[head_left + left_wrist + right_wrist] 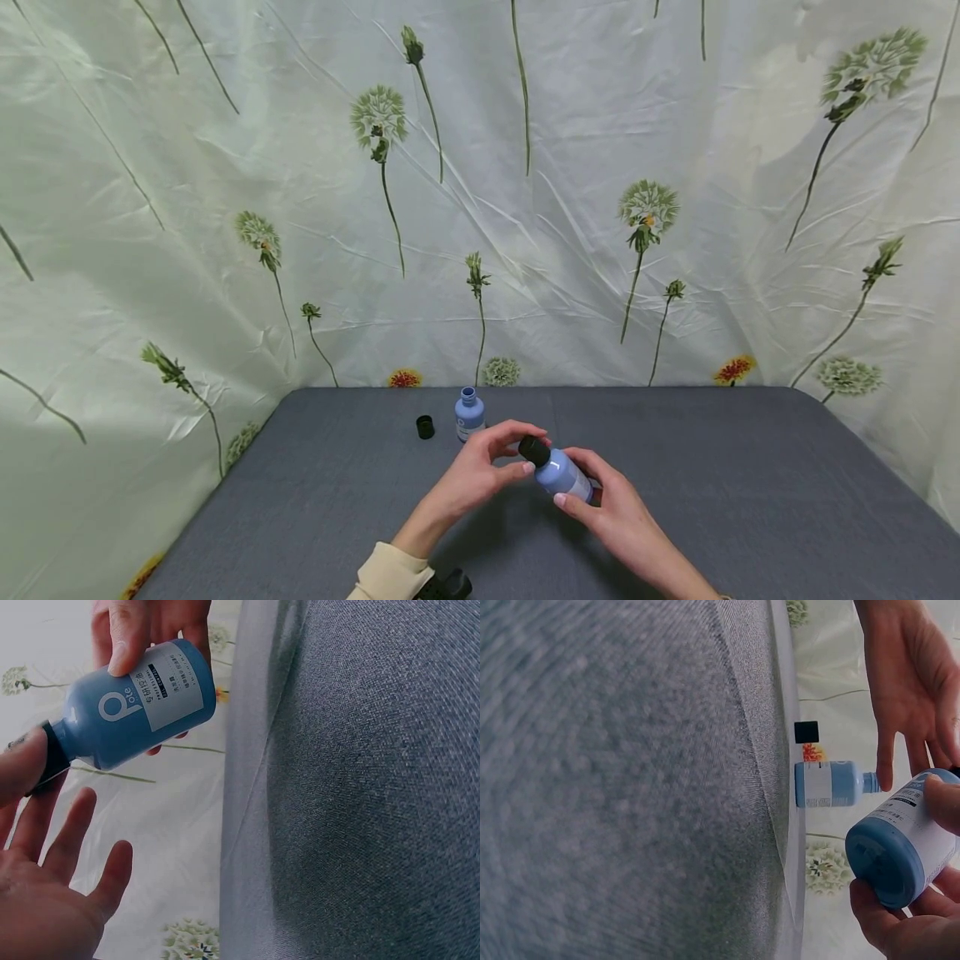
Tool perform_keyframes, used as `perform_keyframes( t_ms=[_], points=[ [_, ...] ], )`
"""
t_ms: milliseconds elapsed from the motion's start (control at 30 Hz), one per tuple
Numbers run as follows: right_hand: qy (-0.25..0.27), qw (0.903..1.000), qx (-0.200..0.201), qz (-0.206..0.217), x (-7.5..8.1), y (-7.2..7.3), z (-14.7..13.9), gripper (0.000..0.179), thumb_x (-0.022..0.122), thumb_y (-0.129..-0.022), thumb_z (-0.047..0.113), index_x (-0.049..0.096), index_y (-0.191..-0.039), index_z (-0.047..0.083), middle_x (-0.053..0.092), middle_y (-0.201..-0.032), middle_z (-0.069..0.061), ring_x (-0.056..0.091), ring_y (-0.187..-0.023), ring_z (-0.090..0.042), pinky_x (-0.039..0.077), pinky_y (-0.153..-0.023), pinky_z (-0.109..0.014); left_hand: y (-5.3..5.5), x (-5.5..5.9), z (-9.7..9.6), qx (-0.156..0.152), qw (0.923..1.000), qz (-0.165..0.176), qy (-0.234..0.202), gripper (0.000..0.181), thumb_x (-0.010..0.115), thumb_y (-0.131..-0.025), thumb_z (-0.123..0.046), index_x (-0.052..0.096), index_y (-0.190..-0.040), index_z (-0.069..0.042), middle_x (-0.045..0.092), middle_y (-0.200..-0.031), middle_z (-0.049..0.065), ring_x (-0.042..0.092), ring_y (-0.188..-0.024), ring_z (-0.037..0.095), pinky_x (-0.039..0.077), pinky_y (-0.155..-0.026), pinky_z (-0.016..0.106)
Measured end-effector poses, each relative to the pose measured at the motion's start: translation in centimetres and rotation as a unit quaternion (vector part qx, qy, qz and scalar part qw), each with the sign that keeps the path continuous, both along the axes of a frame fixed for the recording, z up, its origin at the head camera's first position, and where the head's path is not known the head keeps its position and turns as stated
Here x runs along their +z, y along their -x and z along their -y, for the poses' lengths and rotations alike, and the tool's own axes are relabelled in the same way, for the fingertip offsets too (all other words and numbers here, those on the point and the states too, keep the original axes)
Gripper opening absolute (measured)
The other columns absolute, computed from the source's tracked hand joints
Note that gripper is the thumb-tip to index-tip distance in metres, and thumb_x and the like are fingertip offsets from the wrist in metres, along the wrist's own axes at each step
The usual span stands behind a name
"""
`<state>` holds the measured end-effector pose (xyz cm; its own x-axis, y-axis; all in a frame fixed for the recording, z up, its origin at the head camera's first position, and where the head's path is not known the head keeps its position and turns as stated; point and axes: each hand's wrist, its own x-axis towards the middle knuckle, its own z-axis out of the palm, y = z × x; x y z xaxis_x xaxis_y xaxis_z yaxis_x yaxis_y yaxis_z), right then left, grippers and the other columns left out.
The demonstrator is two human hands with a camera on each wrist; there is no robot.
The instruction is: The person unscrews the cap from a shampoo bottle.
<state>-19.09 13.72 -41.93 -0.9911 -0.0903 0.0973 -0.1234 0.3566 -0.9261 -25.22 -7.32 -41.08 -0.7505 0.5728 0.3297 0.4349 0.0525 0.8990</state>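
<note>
A small blue bottle [561, 475] with a black cap [534, 451] is held tilted above the table, its cap toward the left. My right hand [611, 512] grips the bottle's body between thumb and fingers. With thumb and fingertips, my left hand [483, 467] pinches the black cap, which sits on the bottle's neck; in the left wrist view the other fingers of that hand spread away. The label [166, 686] carries white and dark print. Farther back stands a second blue bottle [469, 417], upright with its neck uncovered. Beside it on the left lies another black cap [425, 427].
The grey cloth-covered table [337, 500] reaches back to a pale curtain [525, 208] printed with dandelions. A dark object [450, 586] shows by the left sleeve [390, 573] at the bottom edge.
</note>
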Motion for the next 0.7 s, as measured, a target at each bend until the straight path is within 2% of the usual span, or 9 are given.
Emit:
perform_keyframes(
  t_ms=[133, 267, 600, 700],
  points=[
    [0.011, 0.9999, 0.005, 0.006, 0.1, -0.1, 0.1, 0.053, 0.08, -0.084, 0.019, 0.056, -0.13, 0.008, 0.059, -0.127, -0.009, 0.056, -0.111, -0.024, 0.051, -0.087, -0.04, -0.1, 0.2, -0.1, 0.039, 0.9992, 0.005, 0.01, 0.031, 0.074, -0.09, -0.016, 0.066, -0.12, -0.014, 0.066, -0.114, -0.005, 0.058, -0.109, 0.015, 0.041, -0.097, 0.054],
    [0.009, 0.9999, 0.003, 0.008, 0.2, -0.3, 0.2, 0.054, 0.08, -0.084, 0.021, 0.057, -0.13, 0.009, 0.058, -0.127, -0.009, 0.057, -0.109, -0.023, 0.051, -0.086, -0.04, -0.1, 0.2, -0.2, 0.066, 0.9976, 0.015, 0.007, 0.029, 0.078, -0.086, -0.017, 0.067, -0.112, -0.013, 0.066, -0.107, -0.004, 0.059, -0.102, 0.015, 0.043, -0.092, 0.049],
    [0.01, 0.9999, 0.009, 0.005, 0.2, -0.3, 0.3, 0.053, 0.08, -0.084, 0.02, 0.056, -0.13, 0.008, 0.058, -0.127, -0.01, 0.057, -0.109, -0.024, 0.051, -0.085, -0.038, -0.2, 0.4, -0.3, 0.093, 0.9955, 0.015, 0.011, 0.025, 0.08, -0.084, -0.012, 0.067, -0.105, -0.011, 0.066, -0.101, -0.003, 0.06, -0.096, 0.014, 0.046, -0.086, 0.044],
    [0.005, 1.0, 0.007, 0.004, 0.1, -0.3, 0.3, 0.053, 0.08, -0.084, 0.02, 0.056, -0.129, 0.008, 0.059, -0.127, -0.01, 0.057, -0.109, -0.023, 0.051, -0.085, -0.037, -0.6, 1.1, -0.2, 0.098, 0.995, 0.016, 0.005, 0.025, 0.08, -0.083, -0.012, 0.067, -0.105, -0.011, 0.066, -0.1, -0.003, 0.059, -0.096, 0.015, 0.046, -0.086, 0.043]
  ],
)
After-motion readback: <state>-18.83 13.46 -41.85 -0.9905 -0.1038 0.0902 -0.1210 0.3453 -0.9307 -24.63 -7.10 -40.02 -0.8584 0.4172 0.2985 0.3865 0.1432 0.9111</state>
